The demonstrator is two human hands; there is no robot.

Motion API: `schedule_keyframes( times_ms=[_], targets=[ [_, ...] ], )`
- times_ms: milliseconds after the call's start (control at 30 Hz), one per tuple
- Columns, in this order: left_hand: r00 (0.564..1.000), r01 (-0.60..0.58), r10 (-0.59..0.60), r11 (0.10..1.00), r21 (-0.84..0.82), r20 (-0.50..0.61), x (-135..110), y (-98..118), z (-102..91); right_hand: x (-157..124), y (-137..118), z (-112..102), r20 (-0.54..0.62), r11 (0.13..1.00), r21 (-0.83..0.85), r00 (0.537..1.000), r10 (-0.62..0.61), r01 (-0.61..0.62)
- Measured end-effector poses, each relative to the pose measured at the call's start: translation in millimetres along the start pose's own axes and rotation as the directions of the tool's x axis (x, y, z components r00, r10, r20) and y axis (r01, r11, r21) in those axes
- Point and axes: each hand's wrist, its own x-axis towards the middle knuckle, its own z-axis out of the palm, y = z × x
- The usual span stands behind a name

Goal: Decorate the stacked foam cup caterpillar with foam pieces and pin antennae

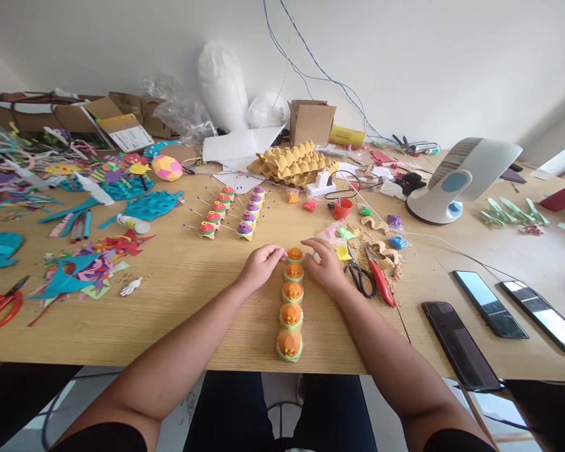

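A row of several orange-topped, green-rimmed egg-carton cups [292, 307] runs away from me down the middle of the wooden table [179, 314]. My left hand [262, 263] rests to the left of the farthest cup [294, 255], fingers curled and pinched against its rim. My right hand [324, 262] lies to the right of the same cup, fingers bent down on the table and touching it. Both forearms reach in from the near edge.
Scissors [360, 276] and a red cutter [381, 282] lie right of my right hand. Two more rows of decorated cups [233, 210] sit farther back. Coloured paper scraps [75, 263] cover the left. Three phones [489, 314] and a fan [456, 182] are on the right.
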Motion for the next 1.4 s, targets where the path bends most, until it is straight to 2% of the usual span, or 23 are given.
schedule_keyframes(
  times_ms=[67,200,333,600,700,800,900,1067,1400],
  targets=[
    [1.000,-0.018,0.018,1.000,-0.001,0.022,-1.8,3.6,0.7,0.5,-7.7,-2.7,-0.040,0.998,0.034,0.998,-0.044,0.045],
    [0.995,-0.063,0.060,0.997,0.038,0.084,-6.0,8.3,3.4,0.2,-22.2,-4.3,-0.007,0.988,0.054,0.989,-0.145,0.145],
    [0.988,-0.111,0.106,0.993,0.045,0.108,-9.9,11.3,7.6,-2.3,-27.6,0.2,-0.012,0.989,0.020,0.989,-0.149,0.149],
    [0.989,-0.095,0.093,0.995,0.017,0.113,-14.3,18.0,8.1,-4.7,-29.5,-0.5,-0.028,0.983,-0.057,0.984,-0.177,0.176],
    [0.992,-0.094,0.093,0.996,0.004,0.088,-15.0,18.8,6.1,-4.2,-32.2,-4.6,-0.040,0.986,-0.053,0.986,-0.163,0.161],
    [0.991,-0.131,0.131,0.990,0.050,-0.002,-15.1,19.3,4.5,-3.2,-34.0,-7.3,-0.058,0.991,0.000,0.989,-0.133,0.133],
    [0.966,-0.237,0.247,0.964,0.121,-0.073,-14.8,20.4,3.5,-1.9,-34.5,-7.6,-0.042,0.988,0.118,0.995,-0.091,0.096],
    [0.892,-0.440,0.451,0.882,0.170,-0.032,-14.2,21.7,2.9,-1.3,-34.2,-5.8,-0.019,0.964,0.261,0.998,-0.052,0.055],
    [0.829,-0.547,0.558,0.795,0.261,0.039,-16.5,23.2,1.5,-1.0,-37.6,-6.7,0.056,0.942,0.336,0.998,-0.038,0.017]
  ],
)
